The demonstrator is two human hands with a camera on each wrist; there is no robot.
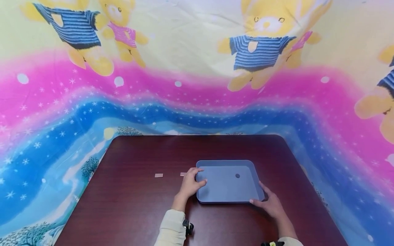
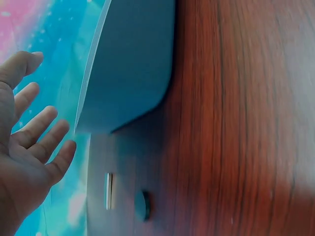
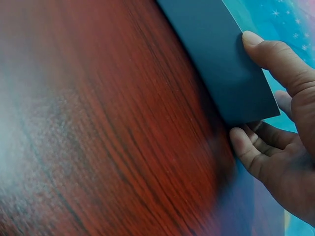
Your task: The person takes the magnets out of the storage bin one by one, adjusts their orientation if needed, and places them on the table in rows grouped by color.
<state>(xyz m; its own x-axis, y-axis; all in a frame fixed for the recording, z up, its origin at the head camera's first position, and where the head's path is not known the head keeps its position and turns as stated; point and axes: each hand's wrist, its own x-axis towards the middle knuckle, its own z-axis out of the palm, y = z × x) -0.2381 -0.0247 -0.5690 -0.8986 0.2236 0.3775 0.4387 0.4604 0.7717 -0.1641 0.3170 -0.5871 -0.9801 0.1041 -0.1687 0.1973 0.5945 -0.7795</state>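
Note:
A shallow blue-grey rectangular tray (image 1: 221, 188) stands at the middle right of the table. My right hand (image 1: 272, 203) grips its near right corner. In the right wrist view the thumb (image 3: 253, 39) lies against the tray wall (image 3: 221, 64), with the other fingers round the corner and low beside it. My left hand (image 1: 190, 184) is at the tray's left end, overlapping the rim in the head view. Its fingers are spread and relaxed in the left wrist view, beside the tray wall (image 2: 133, 64). Inside the tray is a small dark round spot (image 1: 237, 176).
On the dark red wooden table (image 1: 138, 205), a small pale rectangular piece (image 1: 158, 175) lies left of the tray. A second such piece (image 1: 183, 174) is partly covered by my left hand. A dark disc (image 2: 142, 205) shows in the left wrist view. Behind hangs a printed cloth (image 1: 184, 85).

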